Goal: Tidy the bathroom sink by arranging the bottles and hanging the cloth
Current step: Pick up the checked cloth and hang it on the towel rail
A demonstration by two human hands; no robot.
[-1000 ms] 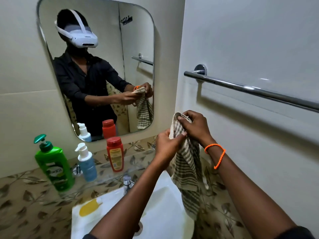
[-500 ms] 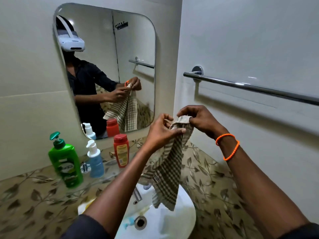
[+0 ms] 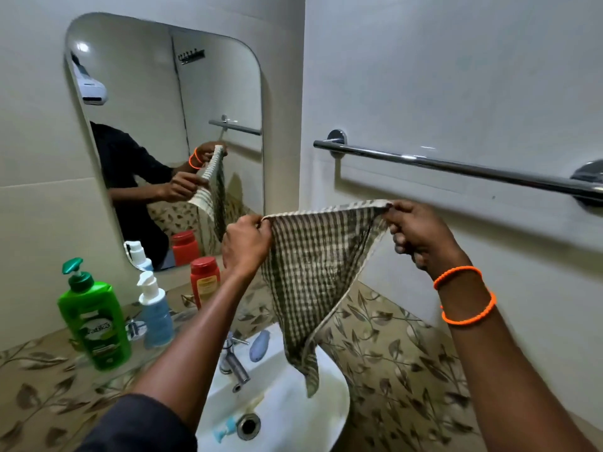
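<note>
Home bathroom: sink (image 3: 293, 415), mirror (image 3: 146, 109), towel rail (image 3: 456, 169).

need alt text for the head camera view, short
Left hand and right hand stretch a checked cloth by its top corners, just below a chrome towel bar. Below is a white sink; three bottles stand left, under a mirror.

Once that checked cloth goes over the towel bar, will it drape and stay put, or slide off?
The checked cloth looks floppy: held by its top corners between the left hand and right hand, it sags to a point, so it should drape easily. It seems thin and light. The towel bar is polished metal, so an uneven drape could probably slide off.
</note>
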